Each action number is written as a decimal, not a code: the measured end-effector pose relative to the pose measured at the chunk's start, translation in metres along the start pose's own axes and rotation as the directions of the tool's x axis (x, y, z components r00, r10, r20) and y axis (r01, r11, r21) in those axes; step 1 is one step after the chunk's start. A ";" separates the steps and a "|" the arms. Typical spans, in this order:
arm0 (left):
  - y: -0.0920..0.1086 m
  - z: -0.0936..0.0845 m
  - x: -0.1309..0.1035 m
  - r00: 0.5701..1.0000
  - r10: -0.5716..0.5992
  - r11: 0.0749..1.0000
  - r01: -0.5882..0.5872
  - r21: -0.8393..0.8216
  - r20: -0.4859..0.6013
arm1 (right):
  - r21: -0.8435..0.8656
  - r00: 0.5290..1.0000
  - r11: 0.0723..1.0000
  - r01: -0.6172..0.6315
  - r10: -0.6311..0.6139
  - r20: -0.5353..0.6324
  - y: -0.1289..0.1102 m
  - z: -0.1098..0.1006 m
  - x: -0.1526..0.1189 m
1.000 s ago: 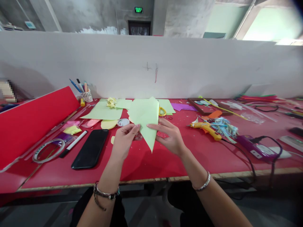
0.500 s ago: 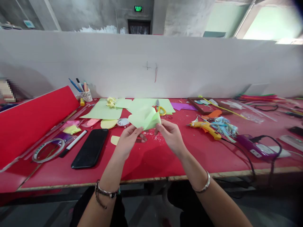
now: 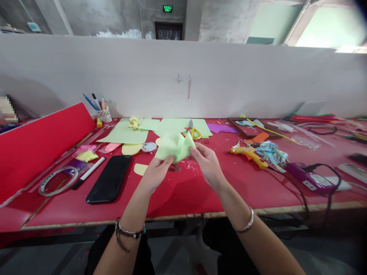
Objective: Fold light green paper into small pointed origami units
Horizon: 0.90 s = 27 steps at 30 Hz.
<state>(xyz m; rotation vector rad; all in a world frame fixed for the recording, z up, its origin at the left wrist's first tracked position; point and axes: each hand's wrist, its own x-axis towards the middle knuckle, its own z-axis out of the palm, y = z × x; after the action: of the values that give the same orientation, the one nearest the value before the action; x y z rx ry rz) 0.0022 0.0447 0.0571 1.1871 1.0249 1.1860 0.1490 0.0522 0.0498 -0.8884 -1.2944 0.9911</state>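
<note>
Between my two hands, above the red tabletop, is a folded piece of light green paper point(image 3: 169, 146). My left hand point(image 3: 156, 170) grips its lower left part, thumb on top and the other fingers mostly hidden beneath. At the right, my right hand point(image 3: 207, 162) pinches a raised, pointed flap between thumb and fingers. Just behind the paper lie scissors point(image 3: 195, 133) with yellow and red handles, partly covered. Flat light green sheets point(image 3: 123, 131) spread out behind. A pale yellow paper piece point(image 3: 140, 169) rests beside my left hand.
Left of my hands lie a black phone point(image 3: 110, 178), a marker point(image 3: 88, 173) and a tape roll point(image 3: 59, 181). To the right are a yellow glue gun point(image 3: 249, 154) with a cord, tinsel strands point(image 3: 271, 152) and a purple power strip point(image 3: 311, 177). A white partition point(image 3: 235, 80) stands behind.
The paper has tilted, and its right flap now stands up as a sharper point. My left hand has shifted slightly, with fewer fingers showing beneath the paper.
</note>
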 end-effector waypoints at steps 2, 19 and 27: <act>0.000 -0.001 -0.001 0.999 -0.002 0.997 -0.001 0.079 0.035 | 0.031 0.999 0.999 -0.013 0.014 -0.034 0.001 0.002 -0.001; 0.002 -0.009 0.003 0.964 0.259 0.846 -0.199 0.494 -0.055 | -0.029 0.979 0.990 -0.137 0.139 0.148 -0.001 0.003 -0.003; 0.007 -0.018 -0.002 0.978 0.208 0.791 -0.187 0.583 0.030 | -0.126 0.955 0.980 -0.153 0.180 0.237 -0.007 -0.006 0.001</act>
<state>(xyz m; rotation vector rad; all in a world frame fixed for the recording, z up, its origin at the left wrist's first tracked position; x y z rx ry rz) -0.0170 0.0450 0.0615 1.7997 1.3774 1.0795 0.1560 0.0508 0.0561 -0.9918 -1.5125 1.2046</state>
